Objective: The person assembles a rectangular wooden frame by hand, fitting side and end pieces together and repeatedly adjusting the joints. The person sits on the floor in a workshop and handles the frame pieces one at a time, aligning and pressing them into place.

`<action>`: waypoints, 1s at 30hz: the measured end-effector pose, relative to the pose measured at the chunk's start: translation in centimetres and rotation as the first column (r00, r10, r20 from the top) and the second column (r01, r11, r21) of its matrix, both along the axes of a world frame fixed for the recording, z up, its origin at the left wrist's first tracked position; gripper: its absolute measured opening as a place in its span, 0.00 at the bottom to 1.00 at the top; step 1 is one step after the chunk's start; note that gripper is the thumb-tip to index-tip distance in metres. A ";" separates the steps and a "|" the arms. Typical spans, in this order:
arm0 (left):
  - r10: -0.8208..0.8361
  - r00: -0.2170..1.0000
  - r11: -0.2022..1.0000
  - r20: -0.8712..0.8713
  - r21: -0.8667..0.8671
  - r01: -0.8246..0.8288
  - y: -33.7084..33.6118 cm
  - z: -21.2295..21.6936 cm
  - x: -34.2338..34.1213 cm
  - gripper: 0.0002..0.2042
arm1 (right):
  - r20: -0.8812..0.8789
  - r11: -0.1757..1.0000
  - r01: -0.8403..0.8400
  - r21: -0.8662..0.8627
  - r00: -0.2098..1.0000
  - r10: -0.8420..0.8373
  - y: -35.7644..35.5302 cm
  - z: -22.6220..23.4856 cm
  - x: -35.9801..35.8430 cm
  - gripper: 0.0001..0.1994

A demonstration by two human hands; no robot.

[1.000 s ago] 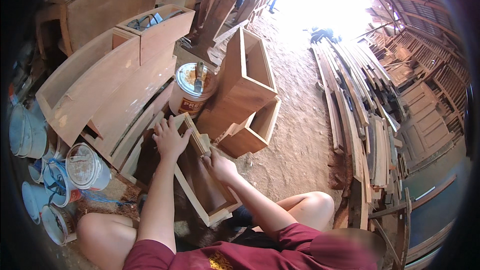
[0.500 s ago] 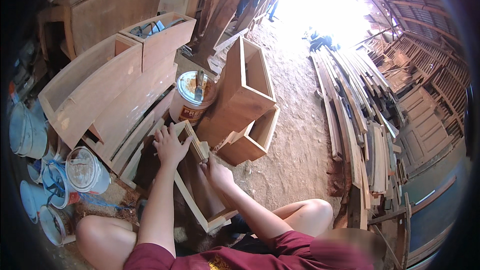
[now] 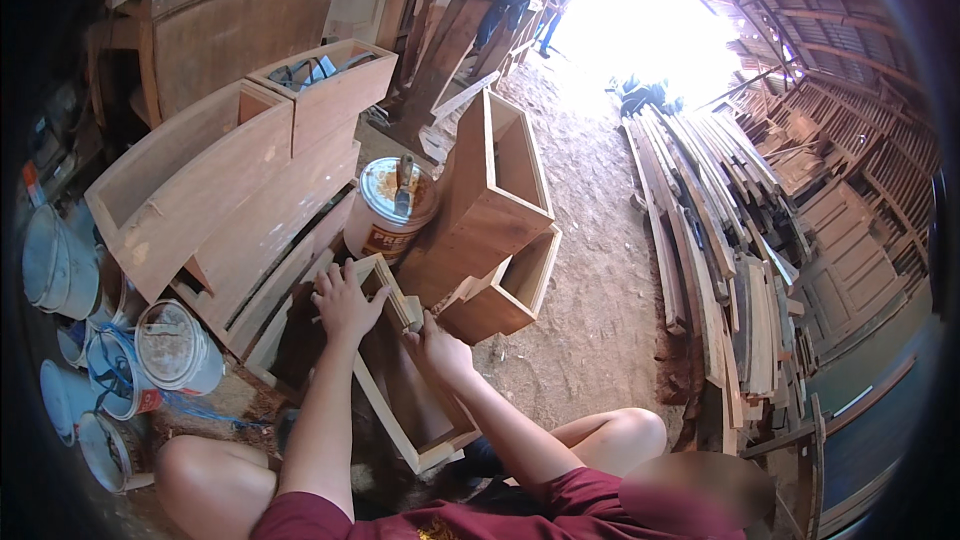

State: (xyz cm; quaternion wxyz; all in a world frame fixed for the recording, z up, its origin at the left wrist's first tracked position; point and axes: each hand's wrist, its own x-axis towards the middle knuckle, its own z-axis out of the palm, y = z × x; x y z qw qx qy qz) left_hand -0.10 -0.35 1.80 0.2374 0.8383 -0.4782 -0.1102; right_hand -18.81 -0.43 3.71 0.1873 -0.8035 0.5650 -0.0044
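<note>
The left hand (image 3: 343, 302) lies flat, fingers spread, on the far end of a small wooden frame (image 3: 405, 410) that rests on the dirt floor (image 3: 590, 280) in front of the seated person's knees. The right hand (image 3: 437, 350) closes its grip around a small wooden block (image 3: 402, 305), pinching it against the frame's far right corner, just beside the left hand. Just beyond the frame stands a paint can (image 3: 390, 208) with a brush lying across its lid, and right of it two open wooden boxes (image 3: 500, 230), one on the other. Pale buckets (image 3: 120, 360) cluster at the left; planks (image 3: 720, 240) are stacked along the right.
</note>
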 end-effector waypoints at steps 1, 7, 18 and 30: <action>0.002 1.000 1.000 -0.012 0.003 -0.002 0.0 0.0 -0.1 0.46 | 0.025 1.000 0.005 -0.003 1.000 -0.005 -0.2 -0.2 0.0 0.32; -0.012 1.000 1.000 0.007 0.016 0.012 -0.5 0.6 -1.1 0.46 | 0.054 0.950 0.013 -0.313 0.999 0.004 -3.6 -3.7 2.2 0.32; -0.009 1.000 1.000 -0.026 0.014 0.009 -0.2 0.3 -0.5 0.47 | -0.017 0.993 0.003 -0.116 1.000 -0.005 0.0 -0.9 -0.6 0.33; 0.003 1.000 1.000 0.011 -0.009 -0.003 0.2 0.2 0.2 0.47 | 0.020 0.984 -0.007 -0.181 1.000 0.011 -1.4 -2.4 1.8 0.36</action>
